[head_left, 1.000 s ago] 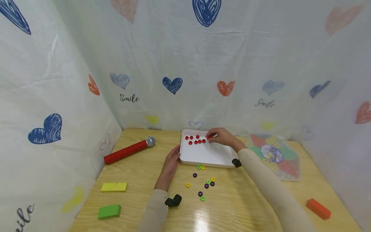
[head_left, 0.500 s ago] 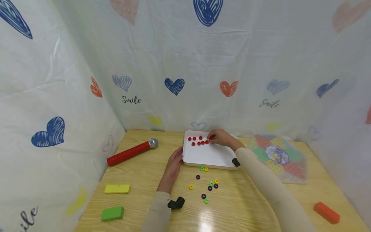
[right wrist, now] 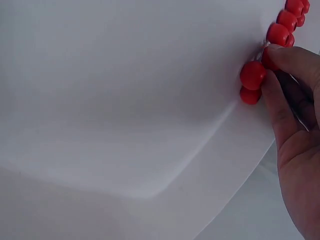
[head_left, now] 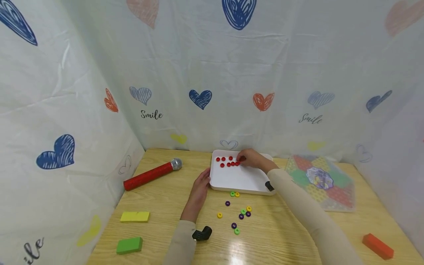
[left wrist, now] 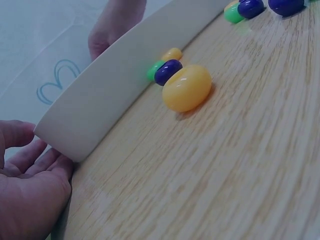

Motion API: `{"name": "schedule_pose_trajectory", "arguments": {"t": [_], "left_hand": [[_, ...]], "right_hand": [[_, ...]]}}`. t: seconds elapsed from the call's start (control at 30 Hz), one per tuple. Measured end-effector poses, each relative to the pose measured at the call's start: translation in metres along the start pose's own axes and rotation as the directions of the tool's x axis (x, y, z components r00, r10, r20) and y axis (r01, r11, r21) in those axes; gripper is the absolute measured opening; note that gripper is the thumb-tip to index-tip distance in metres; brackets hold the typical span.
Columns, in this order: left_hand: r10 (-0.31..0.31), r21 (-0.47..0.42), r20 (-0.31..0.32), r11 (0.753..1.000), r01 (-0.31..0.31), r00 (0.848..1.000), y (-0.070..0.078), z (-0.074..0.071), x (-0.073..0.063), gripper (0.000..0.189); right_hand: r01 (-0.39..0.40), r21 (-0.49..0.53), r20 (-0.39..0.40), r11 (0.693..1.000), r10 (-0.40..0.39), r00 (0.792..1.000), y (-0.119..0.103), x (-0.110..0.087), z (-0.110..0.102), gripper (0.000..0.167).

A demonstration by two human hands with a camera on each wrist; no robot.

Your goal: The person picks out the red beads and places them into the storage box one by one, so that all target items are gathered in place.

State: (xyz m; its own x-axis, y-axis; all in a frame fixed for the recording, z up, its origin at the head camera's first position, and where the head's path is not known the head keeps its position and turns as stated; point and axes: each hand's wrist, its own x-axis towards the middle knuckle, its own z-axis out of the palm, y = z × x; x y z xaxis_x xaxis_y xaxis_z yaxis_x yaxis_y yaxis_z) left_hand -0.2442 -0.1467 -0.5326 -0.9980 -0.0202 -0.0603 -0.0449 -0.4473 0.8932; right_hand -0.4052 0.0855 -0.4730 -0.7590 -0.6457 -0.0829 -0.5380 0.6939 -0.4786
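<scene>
A white tray (head_left: 238, 181) lies at the back of the table, with several small red ring beads (head_left: 229, 164) in two loose rows at its far left. My left hand (head_left: 200, 186) holds the tray's left edge, its thumb at the rim and its fingers against the wall in the left wrist view. My right hand (head_left: 252, 159) reaches over the tray. In the right wrist view its thumb and forefinger pinch a red bead (right wrist: 270, 58) at the end of a row. Another red bead (right wrist: 253, 75) sits beside the forefinger tip.
Several loose yellow (head_left: 219, 215), purple (head_left: 227, 203) and green beads (head_left: 236, 231) lie before the tray. Left are a red microphone (head_left: 149, 176), a yellow block (head_left: 135, 216) and a green block (head_left: 129, 245). Right are a patterned clear case (head_left: 319, 180) and a red block (head_left: 378, 246).
The head view has shifted slightly. My right hand has edged a little left toward the row of red beads. My left hand stays at the tray's edge.
</scene>
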Motion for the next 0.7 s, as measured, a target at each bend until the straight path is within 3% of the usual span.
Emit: {"name": "schedule_pose_trajectory", "arguments": {"t": [0.4,0.7], "left_hand": [[-0.014,0.041,-0.015,0.999,0.014,1.000,0.002,0.002,-0.003,0.047],[-0.009,0.041,-0.017,0.999,0.010,1.000,0.004,0.002,-0.003,0.047]], "right_hand": [[0.005,-0.012,0.017,1.000,-0.004,1.000,-0.001,-0.001,0.002,0.017],[-0.048,0.060,0.021,0.997,0.047,0.999,-0.013,-0.009,-0.008,0.026]]}}
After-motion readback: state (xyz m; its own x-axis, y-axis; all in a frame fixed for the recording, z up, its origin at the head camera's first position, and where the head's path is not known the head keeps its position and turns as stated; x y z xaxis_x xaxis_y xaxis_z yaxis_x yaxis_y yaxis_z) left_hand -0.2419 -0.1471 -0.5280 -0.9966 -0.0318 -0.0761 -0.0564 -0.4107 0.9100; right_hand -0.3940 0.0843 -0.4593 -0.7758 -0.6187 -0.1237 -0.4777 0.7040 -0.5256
